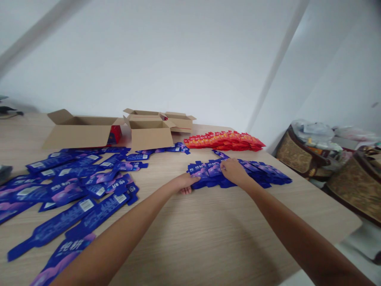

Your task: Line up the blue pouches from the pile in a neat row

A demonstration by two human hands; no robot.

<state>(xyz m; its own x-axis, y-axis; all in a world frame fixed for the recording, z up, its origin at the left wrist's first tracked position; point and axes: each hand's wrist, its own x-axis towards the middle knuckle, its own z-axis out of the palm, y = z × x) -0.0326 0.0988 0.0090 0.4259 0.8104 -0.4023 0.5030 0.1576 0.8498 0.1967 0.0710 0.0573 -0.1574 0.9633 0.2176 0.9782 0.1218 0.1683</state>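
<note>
An overlapping row of blue flat cartons (205, 180) lies on the table, printed with pale lettering and pink-purple shapes. At its left end my left hand (185, 183) grips the edge of a carton, thumb on top and fingers curled beneath. My right hand (234, 171) rests midway along the same row, its fingers closed at the edge of a carton. What lies directly under the right fingertips is partly hidden. Behind the right hand, one blue carton (219, 154) sticks out at an angle.
Loose blue cartons (68, 190) spread over the table's left side. Behind stand open cardboard boxes (80, 135), one beside a red box (115, 134). A fanned row of red-orange cartons (226, 141) lies at the back. Past the table's right edge are patterned chairs (297, 153) heaped with bags.
</note>
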